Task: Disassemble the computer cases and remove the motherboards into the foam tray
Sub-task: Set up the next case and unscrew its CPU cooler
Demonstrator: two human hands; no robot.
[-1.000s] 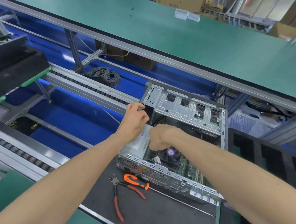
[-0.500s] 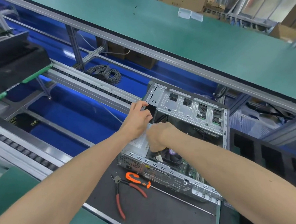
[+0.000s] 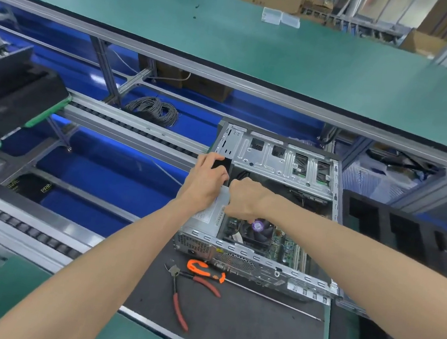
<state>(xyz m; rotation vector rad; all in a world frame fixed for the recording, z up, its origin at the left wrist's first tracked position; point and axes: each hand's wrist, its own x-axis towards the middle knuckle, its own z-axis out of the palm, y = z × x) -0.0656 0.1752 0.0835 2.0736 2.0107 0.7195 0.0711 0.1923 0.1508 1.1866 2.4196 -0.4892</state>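
The left hand (image 3: 207,180) lies across the top of the silver power supply (image 3: 206,217) in the left end of the open computer case (image 3: 274,202), its fingers curled over the far edge of the unit, gripping it; the right hand (image 3: 244,199) sits just beside it, touching it at the knuckles, its fingers bent down into the case between the power supply and the cooler fan (image 3: 257,232) — what they pinch, if anything, cannot be told, since the back of the hand hides them. At the far left edge of the view a black tray (image 3: 12,97) rests on a roller conveyor (image 3: 127,126), with a coil of grey cable (image 3: 152,109) on the blue floor beyond it. The case lies on its side on a dark mat (image 3: 242,323) at the near edge of the bench, the green motherboard (image 3: 285,250) still inside it under the fan. On the mat in front of the case lie red-handled pliers (image 3: 184,295) and an orange-handled screwdriver (image 3: 206,271) — its long shaft runs rightward along the case's near wall. To the right of the case, just beside it, stands the black foam tray (image 3: 392,228), its slots dark.
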